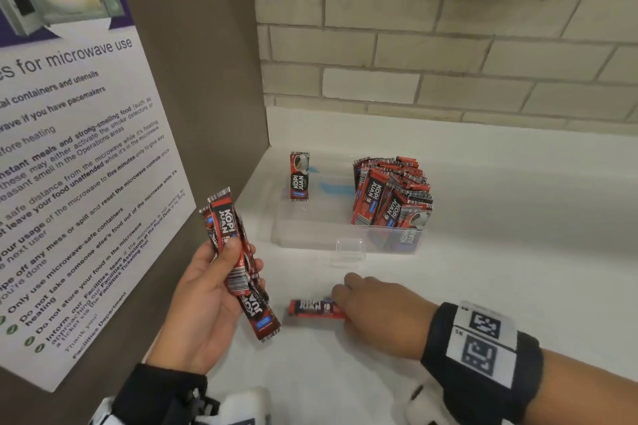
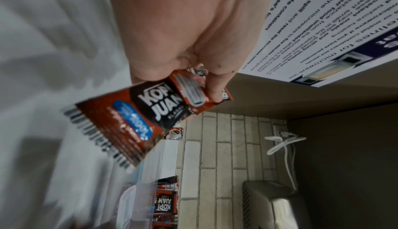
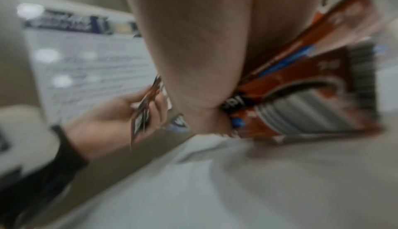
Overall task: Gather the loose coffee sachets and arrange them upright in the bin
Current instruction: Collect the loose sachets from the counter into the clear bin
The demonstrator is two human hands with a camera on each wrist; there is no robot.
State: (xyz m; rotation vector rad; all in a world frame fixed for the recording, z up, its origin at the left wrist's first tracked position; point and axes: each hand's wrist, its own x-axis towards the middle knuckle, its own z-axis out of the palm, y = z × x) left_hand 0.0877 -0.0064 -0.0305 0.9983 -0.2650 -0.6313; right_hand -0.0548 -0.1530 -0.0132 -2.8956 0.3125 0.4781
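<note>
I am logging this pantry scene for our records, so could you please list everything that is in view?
clear plastic bin: one, transparent, on the counter near the corner.
upright sachets: a packed bunch, red and black, at the bin's right end.
single sachet: one, red and black, upright at the bin's far left.
loose sachet: at least one, red, flat on the counter under the right hand.
held sachets: several, red and black, in the left hand.
counter: one, white.
microwave poster: one, white and purple, on the brown side panel.
brick wall: pale, behind.
left hand: grips the held sachets.
right hand: on the loose sachet; wristband with markers.
</note>
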